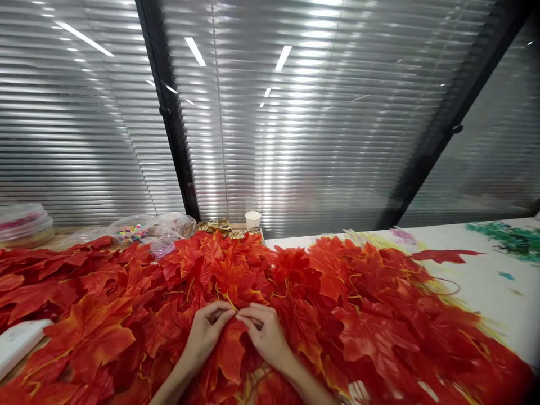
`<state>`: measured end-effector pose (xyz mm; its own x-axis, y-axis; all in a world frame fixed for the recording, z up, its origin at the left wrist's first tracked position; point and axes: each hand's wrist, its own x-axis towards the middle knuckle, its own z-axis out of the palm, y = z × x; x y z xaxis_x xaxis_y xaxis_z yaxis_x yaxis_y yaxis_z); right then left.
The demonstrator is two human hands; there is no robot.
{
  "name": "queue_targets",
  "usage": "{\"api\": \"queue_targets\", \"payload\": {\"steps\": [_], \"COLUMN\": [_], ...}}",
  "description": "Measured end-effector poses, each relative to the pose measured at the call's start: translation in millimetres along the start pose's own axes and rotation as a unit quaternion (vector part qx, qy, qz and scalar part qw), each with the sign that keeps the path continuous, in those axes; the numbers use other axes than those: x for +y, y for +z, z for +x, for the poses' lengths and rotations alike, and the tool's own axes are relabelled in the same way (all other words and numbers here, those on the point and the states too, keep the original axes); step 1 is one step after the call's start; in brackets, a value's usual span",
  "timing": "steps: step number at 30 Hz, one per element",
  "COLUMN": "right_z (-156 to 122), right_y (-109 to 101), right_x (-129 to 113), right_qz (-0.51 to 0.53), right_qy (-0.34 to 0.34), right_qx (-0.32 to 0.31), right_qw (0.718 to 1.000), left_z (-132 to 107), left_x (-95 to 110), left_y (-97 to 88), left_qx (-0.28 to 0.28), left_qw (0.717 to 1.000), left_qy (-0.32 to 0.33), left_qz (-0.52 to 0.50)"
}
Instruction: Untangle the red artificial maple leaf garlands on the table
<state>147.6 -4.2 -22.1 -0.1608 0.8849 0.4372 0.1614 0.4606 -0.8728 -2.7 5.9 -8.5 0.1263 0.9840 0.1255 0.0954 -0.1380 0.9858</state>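
Among crowding red leaves [375,337], a white cup [253,220] beyond, both hands [206,327] [265,333] pinch a stem [230,302].

A thin, yellow, string-like stem [230,302] is pinched where the left hand [210,325] and right hand [263,333] meet. A red, orange-tinged, maple-shaped artificial leaf [230,353] lies just below the hands, between them. Similar glossy red leaves [375,333] with yellow stems overlap at many angles, spreading beyond both hands.

Red-orange leaves [95,329] with yellow stems [230,302]; grey-striped blinds [295,140]
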Motion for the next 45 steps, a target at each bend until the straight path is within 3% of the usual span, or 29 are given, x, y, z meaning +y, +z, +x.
{"api": "queue_targets", "payload": {"steps": [22,27,40,45], "right_z": [3.8,2.8,1.9,1.2], "right_y": [-3.0,-5.1,-4.5,-4.9], "right_x": [2.4,2.3,0.1,2.3], "right_qz": [0.078,0.080,0.113,0.110], "right_qy": [0.021,0.032,0.044,0.043], "right_qx": [-0.010,-0.012,0.003,0.006], "right_qw": [0.997,0.996,0.993,0.993], "left_z": [-1.3,-2.1,-4.5,-5.2], "left_x": [5.0,2.0,6.3,5.2], "left_y": [3.6,5.7,10.2,8.5], "left_qx": [0.000,0.031,0.051,0.029], "left_qw": [0.999,0.999,0.998,0.998], "left_qy": [0.032,0.033,0.031,0.050], "left_qz": [0.035,0.021,0.008,0.032]}}
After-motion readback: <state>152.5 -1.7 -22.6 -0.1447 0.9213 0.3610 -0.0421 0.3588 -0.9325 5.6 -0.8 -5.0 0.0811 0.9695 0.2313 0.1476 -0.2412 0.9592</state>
